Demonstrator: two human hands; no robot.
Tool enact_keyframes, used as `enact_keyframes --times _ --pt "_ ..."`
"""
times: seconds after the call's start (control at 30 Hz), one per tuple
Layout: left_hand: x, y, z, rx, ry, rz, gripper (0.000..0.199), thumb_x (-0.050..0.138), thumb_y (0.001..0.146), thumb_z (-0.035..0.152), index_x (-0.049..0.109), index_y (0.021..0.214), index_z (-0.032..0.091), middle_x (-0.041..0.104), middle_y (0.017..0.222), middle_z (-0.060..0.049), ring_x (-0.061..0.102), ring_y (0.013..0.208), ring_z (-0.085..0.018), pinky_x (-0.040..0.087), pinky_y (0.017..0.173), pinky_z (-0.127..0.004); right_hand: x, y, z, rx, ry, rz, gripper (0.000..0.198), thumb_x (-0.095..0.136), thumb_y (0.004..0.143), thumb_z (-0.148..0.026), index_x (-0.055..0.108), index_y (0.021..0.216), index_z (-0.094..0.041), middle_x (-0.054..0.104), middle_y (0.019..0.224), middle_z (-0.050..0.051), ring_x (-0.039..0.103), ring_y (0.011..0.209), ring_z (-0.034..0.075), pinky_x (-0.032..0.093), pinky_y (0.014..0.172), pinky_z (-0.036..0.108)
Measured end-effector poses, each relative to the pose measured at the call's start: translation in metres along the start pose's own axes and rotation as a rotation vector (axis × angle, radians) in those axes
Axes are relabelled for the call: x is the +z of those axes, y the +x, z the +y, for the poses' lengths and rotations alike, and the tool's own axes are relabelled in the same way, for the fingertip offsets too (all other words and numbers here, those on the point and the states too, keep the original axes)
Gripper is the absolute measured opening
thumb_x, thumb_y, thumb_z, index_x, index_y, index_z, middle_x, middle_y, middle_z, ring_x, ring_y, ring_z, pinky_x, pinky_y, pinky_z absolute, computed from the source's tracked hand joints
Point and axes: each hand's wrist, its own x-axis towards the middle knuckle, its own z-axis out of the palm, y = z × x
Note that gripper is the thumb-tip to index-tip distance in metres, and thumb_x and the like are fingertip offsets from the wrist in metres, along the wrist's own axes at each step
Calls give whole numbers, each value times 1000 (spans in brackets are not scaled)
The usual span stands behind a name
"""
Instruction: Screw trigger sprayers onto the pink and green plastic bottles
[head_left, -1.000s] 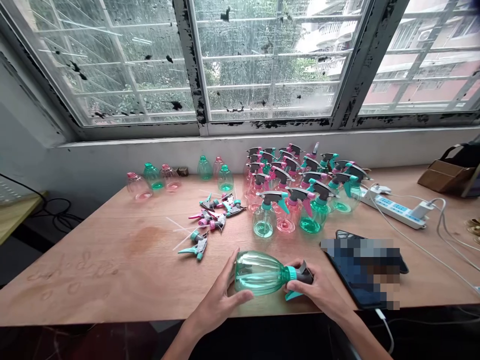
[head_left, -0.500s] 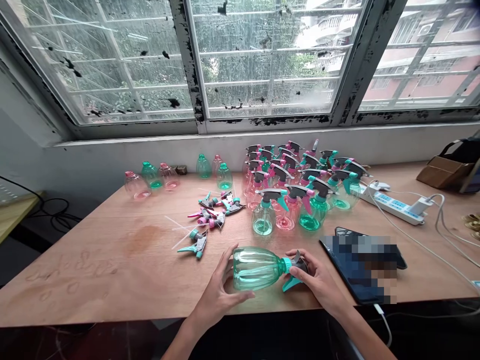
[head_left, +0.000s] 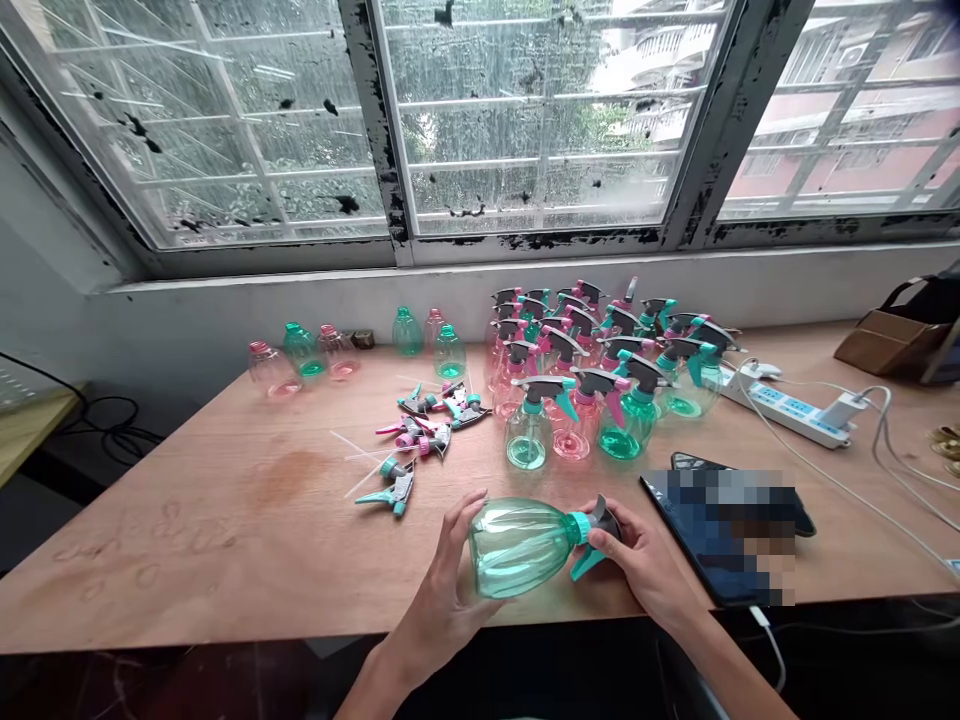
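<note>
A clear green spray bottle [head_left: 521,548] lies sideways between my hands above the table's front edge, its base to the left. My left hand [head_left: 450,570] is wrapped round the base end. At the other end, my right hand [head_left: 626,550] grips the grey and teal spray head, which is fitted at the bottle's neck; the fingers partly cover it. Beyond and to the left lie several loose spray heads [head_left: 397,487] with thin white tubes. Just behind the held bottle stands a group of pink and green bottles [head_left: 525,440] with spray heads on.
Several bottles without spray heads [head_left: 274,370] stand toward the back left of the wooden table [head_left: 187,540]. To the right lie a tablet [head_left: 682,540] with a charging cable and a phone [head_left: 802,515]. A white power strip [head_left: 799,415] and a brown bag [head_left: 892,340] are farther right.
The held bottle has tilted a little, its base end now lower and nearer to me. My left hand has shifted slightly right with it, and the right hand keeps its grip on the spray head.
</note>
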Motion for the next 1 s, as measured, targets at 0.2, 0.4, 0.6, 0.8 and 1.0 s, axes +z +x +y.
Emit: enact_keyframes --times 0.2,0.4,0.6,0.8,1.0 --pt "-4 0 -2 -180 -225 -51 114 85 76 45 9 160 36 17 167 -13 11 155 -39 13 126 -58 2 -6 1 -159 -138 62 21 87 77 -32 77 95 -28 73 81 -2 65 75 18 55 69 24" --pt "-1 -1 -6 -269 -367 -27 105 85 78 34 17 157 36 29 159 -12 35 146 -37 33 120 -51 1 -8 3 -181 -111 16 23 87 77 -30 77 98 -30 75 90 2 70 82 22 59 74 29" --pt "-1 1 2 -229 -467 -40 95 88 75 30 29 149 39 36 153 -8 47 136 -33 49 108 -42 -2 -13 3 -227 -278 -10 29 89 75 -33 79 103 -31 78 105 6 66 112 34 55 94 42" --pt "-4 3 8 -219 -457 -94 91 89 73 26 34 145 38 43 145 -8 52 131 -31 53 103 -40 -1 -17 -1 -275 -458 -7 29 86 77 -41 82 104 -31 82 102 8 58 125 41 44 107 55" --pt "-4 -2 -3 -120 -219 -92 93 86 77 25 30 149 41 38 150 -9 53 129 -34 50 108 -48 -5 -18 -7 -195 -487 -14 29 84 79 -42 82 105 -30 79 117 10 46 140 43 39 113 56"
